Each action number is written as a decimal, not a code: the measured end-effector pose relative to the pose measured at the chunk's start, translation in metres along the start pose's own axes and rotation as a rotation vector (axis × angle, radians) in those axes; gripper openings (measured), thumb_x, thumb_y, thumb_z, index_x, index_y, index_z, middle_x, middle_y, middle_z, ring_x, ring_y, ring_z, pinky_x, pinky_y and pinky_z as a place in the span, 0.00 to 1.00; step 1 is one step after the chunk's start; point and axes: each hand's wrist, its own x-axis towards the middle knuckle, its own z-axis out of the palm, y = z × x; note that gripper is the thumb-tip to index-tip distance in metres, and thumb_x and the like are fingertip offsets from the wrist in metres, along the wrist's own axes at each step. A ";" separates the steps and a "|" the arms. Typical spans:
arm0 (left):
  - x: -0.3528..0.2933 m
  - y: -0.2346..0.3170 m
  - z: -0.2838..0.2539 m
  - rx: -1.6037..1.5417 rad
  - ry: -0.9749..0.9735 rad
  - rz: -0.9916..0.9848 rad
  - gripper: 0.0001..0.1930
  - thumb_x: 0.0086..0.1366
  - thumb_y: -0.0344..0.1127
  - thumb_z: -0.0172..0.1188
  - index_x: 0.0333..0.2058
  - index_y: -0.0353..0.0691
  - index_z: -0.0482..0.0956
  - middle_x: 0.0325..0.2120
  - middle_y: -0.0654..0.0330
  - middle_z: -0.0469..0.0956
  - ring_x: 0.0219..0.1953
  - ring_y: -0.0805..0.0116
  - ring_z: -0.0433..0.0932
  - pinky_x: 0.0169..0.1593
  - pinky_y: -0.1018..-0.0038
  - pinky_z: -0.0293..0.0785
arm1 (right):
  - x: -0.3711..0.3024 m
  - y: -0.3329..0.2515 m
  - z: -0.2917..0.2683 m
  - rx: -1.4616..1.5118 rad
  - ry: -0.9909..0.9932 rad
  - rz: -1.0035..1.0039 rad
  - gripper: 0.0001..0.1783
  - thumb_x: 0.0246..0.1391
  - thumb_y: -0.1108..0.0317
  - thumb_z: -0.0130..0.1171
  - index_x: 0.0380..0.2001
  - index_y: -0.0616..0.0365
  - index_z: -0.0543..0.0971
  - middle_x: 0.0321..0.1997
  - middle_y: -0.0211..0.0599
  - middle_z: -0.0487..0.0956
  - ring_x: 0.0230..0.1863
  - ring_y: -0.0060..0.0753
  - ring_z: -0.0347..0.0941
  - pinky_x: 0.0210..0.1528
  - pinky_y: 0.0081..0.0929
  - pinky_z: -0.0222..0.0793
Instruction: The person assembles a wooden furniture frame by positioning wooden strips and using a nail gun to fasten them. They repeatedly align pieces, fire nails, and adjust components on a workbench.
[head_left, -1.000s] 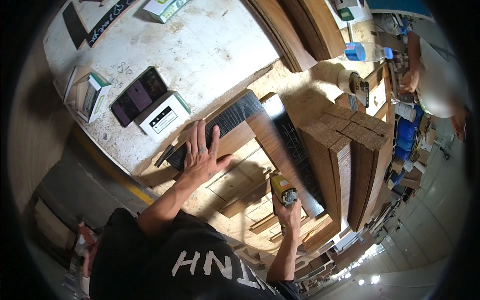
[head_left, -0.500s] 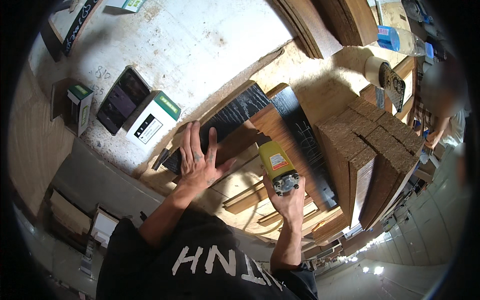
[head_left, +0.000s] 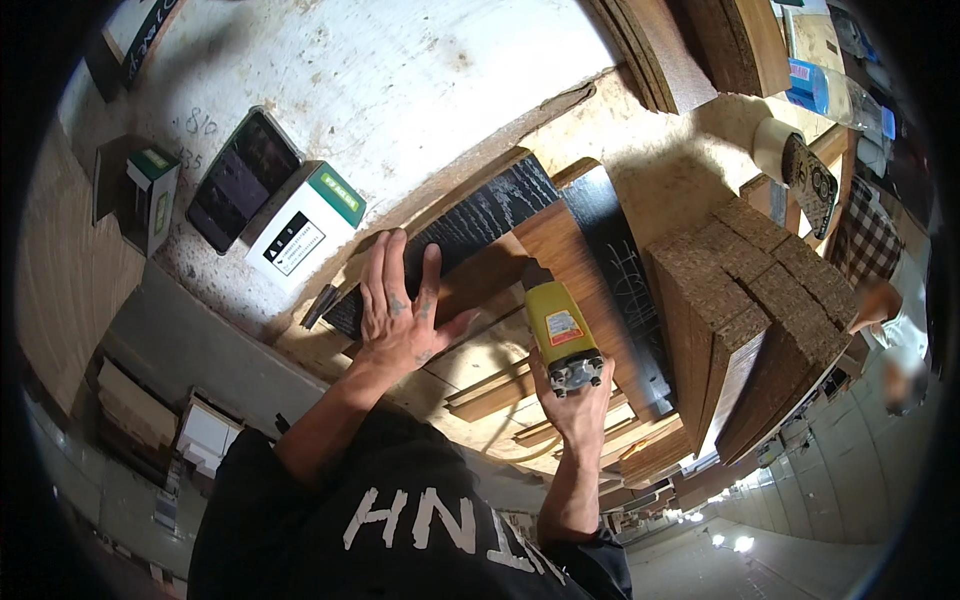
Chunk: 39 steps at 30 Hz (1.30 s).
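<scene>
Fingers of the right hand (head_left: 578, 408) wrap the near end of a yellow power tool (head_left: 560, 330), a firm grip that holds the tool's body pointing away from the person, its far tip down on a brown wooden board (head_left: 560, 255). The right forearm rises almost straight from the lower edge, wrist straight. Just left of the tool, the left hand (head_left: 400, 310) lies flat and open, fingers spread and pointing far, pressing on the dark grained panel (head_left: 480, 215) and the wood beside it; its forearm comes in at a slant from the lower left. Board and panel rest on the worktop (head_left: 640, 170). To the right stands a stack of chipboard blocks (head_left: 750, 300). Far left on the pale surface lie a white and green box (head_left: 300, 225) and a dark tray (head_left: 240, 180).
</scene>
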 end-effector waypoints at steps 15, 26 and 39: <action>0.002 -0.002 -0.002 0.000 0.005 0.010 0.56 0.57 0.58 0.73 0.74 0.38 0.51 0.67 0.29 0.53 0.68 0.28 0.57 0.65 0.39 0.59 | 0.007 -0.018 -0.008 0.010 0.016 -0.110 0.26 0.42 0.74 0.70 0.48 0.65 0.78 0.29 0.50 0.85 0.30 0.47 0.86 0.38 0.35 0.83; 0.001 -0.003 -0.001 0.006 0.008 0.012 0.54 0.58 0.60 0.71 0.73 0.37 0.54 0.67 0.30 0.53 0.68 0.28 0.55 0.64 0.39 0.59 | 0.007 -0.021 -0.008 -0.041 0.055 -0.178 0.24 0.43 0.73 0.72 0.45 0.68 0.79 0.27 0.50 0.85 0.28 0.44 0.85 0.35 0.34 0.81; 0.002 -0.003 -0.002 -0.020 0.026 0.012 0.51 0.63 0.62 0.65 0.73 0.39 0.53 0.67 0.31 0.52 0.68 0.29 0.56 0.64 0.38 0.60 | 0.027 -0.041 -0.008 -0.022 0.030 -0.172 0.27 0.41 0.74 0.71 0.49 0.66 0.81 0.33 0.52 0.86 0.32 0.48 0.85 0.39 0.39 0.80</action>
